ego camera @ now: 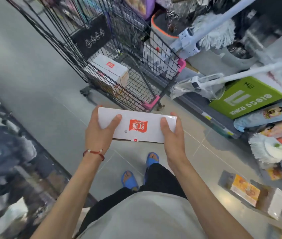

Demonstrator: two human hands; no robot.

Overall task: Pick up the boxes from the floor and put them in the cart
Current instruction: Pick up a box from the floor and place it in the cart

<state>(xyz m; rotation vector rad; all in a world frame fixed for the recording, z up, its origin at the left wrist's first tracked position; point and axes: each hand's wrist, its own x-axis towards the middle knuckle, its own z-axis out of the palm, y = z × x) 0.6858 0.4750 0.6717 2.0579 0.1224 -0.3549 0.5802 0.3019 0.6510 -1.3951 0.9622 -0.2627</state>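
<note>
Head view looks down on a flat white cardboard box with a red square logo (137, 125), held level in the air between both hands, above the grey tiled floor (42, 92) and not touching it. The left hand (98, 131) grips the box's left end, thumb lying on the top face and fingers curled beneath. The right hand (173, 135) grips the right end the same way, thumb on top and fingers wrapped round the edge. A red string bracelet (93, 153) circles the left wrist.

Just beyond the held box, on its far side, stands a black wire shopping cart with pink corner bumpers (159, 54). Inside it, on the basket floor toward its left wall, lies a second white carton with the same red logo (108, 69). Below the grip, the person's feet in blue sandals (129, 180) stand on the tiles.

Right of the grip and lower, well apart from the hands, an orange-printed carton (245, 192) lies on the floor with other pale boxes beside it. Farther right and beyond the right hand, a lime-green cardboard box (245, 97) sits on a low shelf, with white-handled mops (250, 70) lying over it.
</note>
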